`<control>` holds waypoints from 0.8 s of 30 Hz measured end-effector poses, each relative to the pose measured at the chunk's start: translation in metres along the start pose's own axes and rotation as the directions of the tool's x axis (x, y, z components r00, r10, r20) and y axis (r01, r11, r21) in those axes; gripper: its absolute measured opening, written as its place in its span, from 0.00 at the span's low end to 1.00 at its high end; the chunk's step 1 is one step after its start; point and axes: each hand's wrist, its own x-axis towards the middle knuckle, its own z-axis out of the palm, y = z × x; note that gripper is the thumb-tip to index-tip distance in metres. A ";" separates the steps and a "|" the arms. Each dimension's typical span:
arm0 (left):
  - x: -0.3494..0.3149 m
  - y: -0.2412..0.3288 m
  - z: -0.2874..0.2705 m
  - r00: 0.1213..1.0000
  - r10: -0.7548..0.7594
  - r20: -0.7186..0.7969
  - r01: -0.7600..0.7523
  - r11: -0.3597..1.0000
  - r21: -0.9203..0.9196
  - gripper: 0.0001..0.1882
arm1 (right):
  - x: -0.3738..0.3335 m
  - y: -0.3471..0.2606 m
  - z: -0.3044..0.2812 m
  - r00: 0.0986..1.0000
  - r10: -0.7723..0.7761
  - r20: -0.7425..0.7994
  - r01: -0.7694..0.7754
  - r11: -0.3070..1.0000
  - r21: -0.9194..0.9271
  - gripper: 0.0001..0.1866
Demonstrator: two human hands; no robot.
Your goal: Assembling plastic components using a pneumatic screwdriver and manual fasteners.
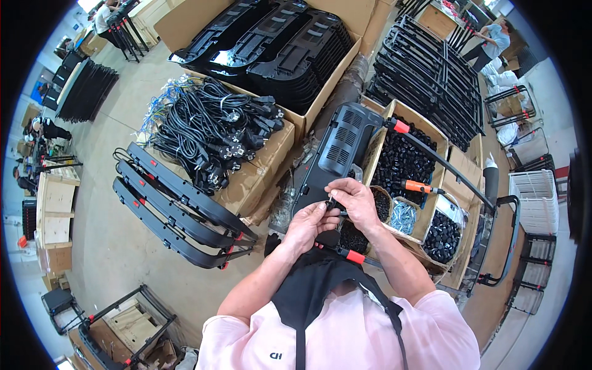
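Observation:
In front of my chest, my left hand [312, 223] is closed in a pinch on a small dark part whose kind I cannot make out. Close against it, my right hand [356, 201] pinches a small, thin, shiny piece, perhaps a screw, between thumb and finger. The fingertips of both hands nearly meet and hide most of what they hold. Beyond them lies a black plastic machine housing [343, 145] with slotted vents. Joined to it is a black tubular frame [444, 161] with red end pieces.
Right of my hands sit open cardboard boxes of black plastic parts [407, 154], silver screws [404, 217] and black knobs [441, 237]. An orange power screwdriver [419, 186] lies across them. Bundled power cables [213, 126] cover a carton at left. Curved black frames [179, 213] stand below it.

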 end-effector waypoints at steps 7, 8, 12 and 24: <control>0.007 0.003 0.012 1.000 -0.024 0.009 0.024 1.000 0.010 0.16 | -0.005 -0.006 -0.011 1.000 -0.007 0.019 0.012 0.952 -0.307 0.09; 0.008 0.003 0.011 1.000 -0.028 -0.005 0.028 1.000 0.009 0.16 | -0.008 -0.018 -0.009 0.994 -0.051 0.092 0.094 0.823 -0.560 0.11; 0.023 0.001 0.007 1.000 -0.025 -0.011 0.025 1.000 -0.005 0.16 | -0.012 -0.034 -0.015 0.837 -0.349 0.421 0.528 0.319 -0.787 0.17; 0.018 0.015 0.028 0.999 -0.044 -0.017 0.045 0.996 0.079 0.25 | 0.113 -0.048 -0.054 0.778 -0.574 0.256 0.465 0.251 -0.849 0.17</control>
